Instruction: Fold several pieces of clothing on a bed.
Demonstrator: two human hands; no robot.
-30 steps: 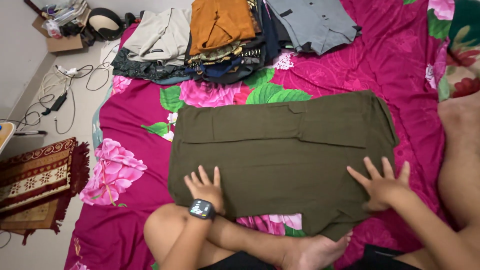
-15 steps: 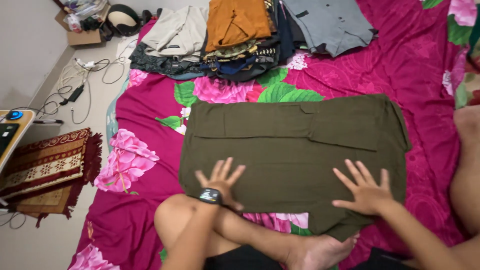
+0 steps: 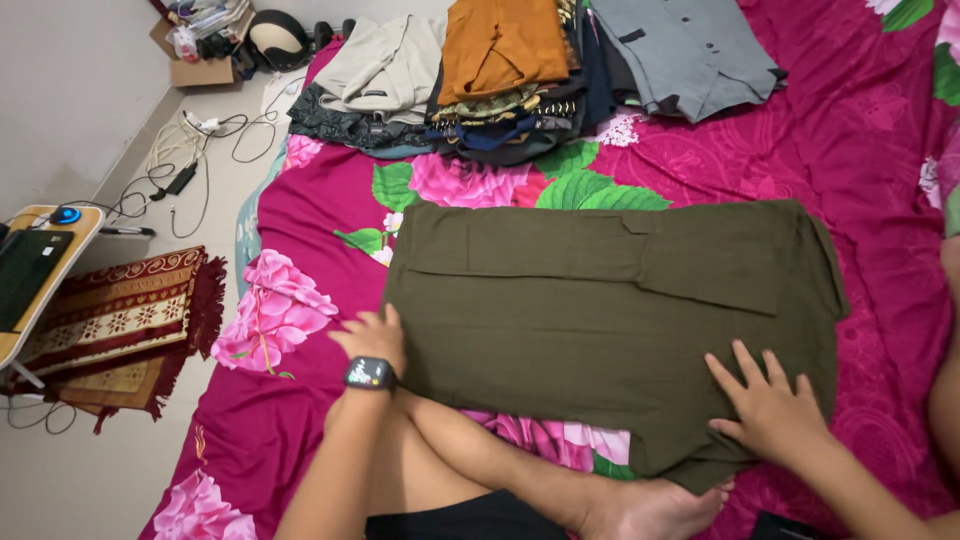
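A folded olive-green garment [image 3: 600, 310] with a flap pocket lies flat on the magenta floral bedsheet [image 3: 300, 210] in front of me. My left hand [image 3: 370, 338], with a dark smartwatch on its wrist, rests at the garment's left near edge, fingers curled against the cloth; whether it grips the edge is unclear. My right hand [image 3: 765, 405] lies flat with fingers spread on the garment's right near corner. My crossed bare legs [image 3: 480, 470] sit just below the garment.
Stacks of folded clothes [image 3: 500, 70] lie at the far side of the bed, with a grey shirt [image 3: 690, 50] to their right. On the floor at left are a patterned red rug [image 3: 110, 320], cables [image 3: 180, 150], a cardboard box and a small table [image 3: 40, 270].
My left hand slid from the top of the garment leftward to its left edge. My right hand shifted slightly right and nearer to me. The view panned left.
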